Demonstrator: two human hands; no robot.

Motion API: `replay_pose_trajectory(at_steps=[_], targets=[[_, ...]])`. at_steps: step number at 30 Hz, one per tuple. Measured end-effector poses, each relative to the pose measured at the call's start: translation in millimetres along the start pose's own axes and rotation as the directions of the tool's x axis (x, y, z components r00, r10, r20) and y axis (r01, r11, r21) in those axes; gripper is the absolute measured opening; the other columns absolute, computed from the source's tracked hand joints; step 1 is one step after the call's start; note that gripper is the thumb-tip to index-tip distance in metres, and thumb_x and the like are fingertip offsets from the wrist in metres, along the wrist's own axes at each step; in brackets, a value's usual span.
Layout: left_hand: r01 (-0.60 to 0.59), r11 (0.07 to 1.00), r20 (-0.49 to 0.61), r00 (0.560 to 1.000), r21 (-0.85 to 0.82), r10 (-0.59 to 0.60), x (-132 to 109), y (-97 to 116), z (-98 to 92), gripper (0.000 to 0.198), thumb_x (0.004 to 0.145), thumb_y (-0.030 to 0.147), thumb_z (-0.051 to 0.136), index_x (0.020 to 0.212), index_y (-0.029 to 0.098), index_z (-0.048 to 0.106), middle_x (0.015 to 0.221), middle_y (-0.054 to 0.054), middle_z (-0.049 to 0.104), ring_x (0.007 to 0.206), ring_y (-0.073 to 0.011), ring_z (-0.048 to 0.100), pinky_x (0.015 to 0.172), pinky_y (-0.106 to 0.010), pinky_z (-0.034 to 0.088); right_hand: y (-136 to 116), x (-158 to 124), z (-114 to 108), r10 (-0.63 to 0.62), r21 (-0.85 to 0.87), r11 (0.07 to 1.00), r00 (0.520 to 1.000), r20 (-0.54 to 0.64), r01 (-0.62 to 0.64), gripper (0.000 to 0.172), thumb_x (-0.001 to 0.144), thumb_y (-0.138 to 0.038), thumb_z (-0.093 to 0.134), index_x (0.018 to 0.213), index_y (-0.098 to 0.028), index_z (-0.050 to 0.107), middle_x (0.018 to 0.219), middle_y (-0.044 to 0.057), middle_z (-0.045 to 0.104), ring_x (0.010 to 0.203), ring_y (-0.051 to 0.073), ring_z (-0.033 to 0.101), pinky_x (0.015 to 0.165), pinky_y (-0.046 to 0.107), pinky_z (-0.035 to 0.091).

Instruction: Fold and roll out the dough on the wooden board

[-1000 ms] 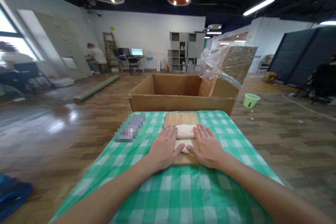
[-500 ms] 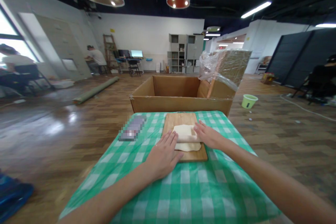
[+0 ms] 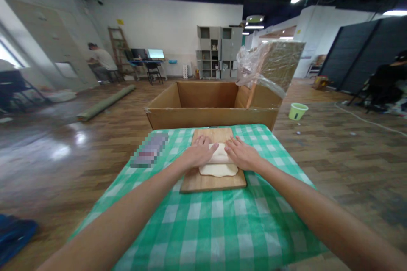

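Note:
A pale rolling pin (image 3: 221,159) lies crosswise on a flat sheet of dough (image 3: 218,170). Under the dough is a wooden cutting board (image 3: 211,184). My left hand (image 3: 200,151) rests on the pin's left end, fingers stretched forward and thumb toward the middle. On the right end lies my right hand (image 3: 241,153), its fingers flat and slightly spread, pointing forward. Both palms cover the pin's ends. Part of the dough beyond the pin shows between my hands.
The table has a green checked cloth (image 3: 203,228), with a blurred-out flat object (image 3: 150,150) at its left. Behind the table stands a large open cardboard box (image 3: 203,116) with a plastic-wrapped panel (image 3: 280,65). A green bucket (image 3: 298,111) is on the floor. People sit further off.
My left hand has moved forward along the board, uncovering its near left corner. My right hand stays on the pin's right end. The view has tilted slightly downward.

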State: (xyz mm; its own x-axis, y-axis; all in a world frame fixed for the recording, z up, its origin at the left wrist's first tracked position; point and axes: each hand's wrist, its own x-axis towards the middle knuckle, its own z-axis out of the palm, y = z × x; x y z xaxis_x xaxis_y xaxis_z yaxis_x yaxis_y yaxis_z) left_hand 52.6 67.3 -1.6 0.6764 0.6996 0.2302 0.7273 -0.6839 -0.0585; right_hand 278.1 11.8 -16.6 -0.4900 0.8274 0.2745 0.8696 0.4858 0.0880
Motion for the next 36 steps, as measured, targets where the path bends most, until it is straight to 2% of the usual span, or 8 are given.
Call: replay_pose_trajectory(at_steps=[2, 5, 11, 17, 22, 28, 31, 36], targets=[[0.044, 0.999, -0.014, 0.999, 0.002, -0.044, -13.1, 6.5, -0.3, 0.06, 0.11, 0.047, 0.022, 0.141, 0.007, 0.055, 0.148, -0.024, 0.058, 0.148, -0.0301, 0.046, 0.121, -0.049, 0.032, -6.8, -7.2, -2.7, 0.003, 0.005, 1.0, 1.0, -0.021, -0.003, 0.045, 0.11, -0.028, 0.029, 0.133, -0.008, 0.061, 0.14, 0.024, 0.063, 0.138, 0.032, 0.055, 0.121, 0.057, 0.033], [0.09, 0.996, -0.053, 0.995, 0.002, -0.09, -38.1, 18.8, -3.1, 0.069, 0.109, 0.052, 0.02, 0.15, 0.002, 0.045, 0.159, -0.026, 0.045, 0.155, -0.0318, 0.034, 0.126, -0.048, 0.027, -19.3, -21.3, -6.7, 0.02, 0.047, 0.999, 1.0, -0.024, -0.019, 0.052, 0.111, -0.031, 0.023, 0.142, -0.007, 0.058, 0.148, 0.023, 0.059, 0.145, 0.032, 0.048, 0.124, 0.056, 0.031], [0.086, 0.995, -0.025, 0.996, -0.042, -0.087, -71.4, 37.4, -11.1, 0.076, 0.108, 0.057, 0.017, 0.156, 0.003, 0.038, 0.164, -0.023, 0.039, 0.156, -0.0309, 0.034, 0.127, -0.046, 0.029, -43.3, -47.9, -18.5, 0.178, 0.119, 0.977, 0.984, 0.003, -0.177, 0.069, 0.11, -0.048, 0.02, 0.157, -0.001, 0.041, 0.163, 0.022, 0.042, 0.155, 0.033, 0.034, 0.125, 0.049, 0.032], [0.01, 0.997, -0.082, 0.996, -0.076, -0.016, -94.3, 46.7, -14.0, 0.073, 0.107, 0.057, 0.026, 0.157, 0.005, 0.039, 0.165, -0.022, 0.037, 0.157, -0.0308, 0.03, 0.127, -0.049, 0.029, -59.9, -69.8, -25.2, 0.122, 0.134, 0.984, 0.992, -0.041, -0.115, 0.071, 0.108, -0.051, 0.034, 0.163, -0.006, 0.031, 0.168, 0.021, 0.03, 0.158, 0.035, 0.026, 0.125, 0.057, 0.03], [-0.036, 0.995, -0.1, 0.995, -0.088, 0.027, -111.9, 52.5, -15.9, 0.074, 0.106, 0.058, 0.032, 0.159, 0.007, 0.036, 0.167, -0.02, 0.034, 0.159, -0.0308, 0.026, 0.129, -0.051, 0.026, -71.7, -84.2, -27.6, 0.113, 0.118, 0.988, 0.991, -0.068, -0.105, 0.077, 0.106, -0.056, 0.04, 0.165, -0.009, 0.029, 0.169, 0.02, 0.028, 0.157, 0.036, 0.026, 0.126, 0.058, 0.028], [-0.055, 0.993, -0.093, 0.995, -0.1, 0.046, -130.3, 59.1, -21.8, 0.076, 0.105, 0.059, 0.036, 0.163, 0.011, 0.03, 0.168, -0.018, 0.034, 0.159, -0.0297, 0.025, 0.129, -0.05, 0.028, -83.9, -99.7, -32.5, 0.101, 0.111, 0.989, 0.993, -0.068, -0.093, 0.082, 0.104, -0.06, 0.042, 0.167, -0.011, 0.023, 0.171, 0.018, 0.021, 0.158, 0.037, 0.023, 0.127, 0.06, 0.025], [-0.079, 0.992, -0.096, 0.993, -0.103, 0.069, -138.4, 62.3, -21.9, 0.078, 0.105, 0.059, 0.037, 0.165, 0.012, 0.024, 0.171, -0.016, 0.028, 0.161, -0.0289, 0.019, 0.13, -0.049, 0.025, -88.1, -107.7, -29.1, 0.105, 0.113, 0.989, 0.992, -0.072, -0.096, 0.086, 0.102, -0.062, 0.044, 0.168, -0.013, 0.018, 0.172, 0.018, 0.019, 0.158, 0.039, 0.023, 0.126, 0.061, 0.025], [-0.088, 0.989, -0.11, 0.991, -0.115, 0.075, -143.2, 63.1, -21.2, 0.082, 0.104, 0.06, 0.038, 0.167, 0.013, 0.017, 0.172, -0.015, 0.023, 0.161, -0.0285, 0.016, 0.13, -0.049, 0.024, -89.9, -112.7, -23.9, 0.119, 0.117, 0.987, 0.99, -0.076, -0.11, 0.086, 0.102, -0.061, 0.045, 0.169, -0.017, 0.014, 0.171, 0.017, 0.023, 0.157, 0.037, 0.026, 0.125, 0.062, 0.027]])
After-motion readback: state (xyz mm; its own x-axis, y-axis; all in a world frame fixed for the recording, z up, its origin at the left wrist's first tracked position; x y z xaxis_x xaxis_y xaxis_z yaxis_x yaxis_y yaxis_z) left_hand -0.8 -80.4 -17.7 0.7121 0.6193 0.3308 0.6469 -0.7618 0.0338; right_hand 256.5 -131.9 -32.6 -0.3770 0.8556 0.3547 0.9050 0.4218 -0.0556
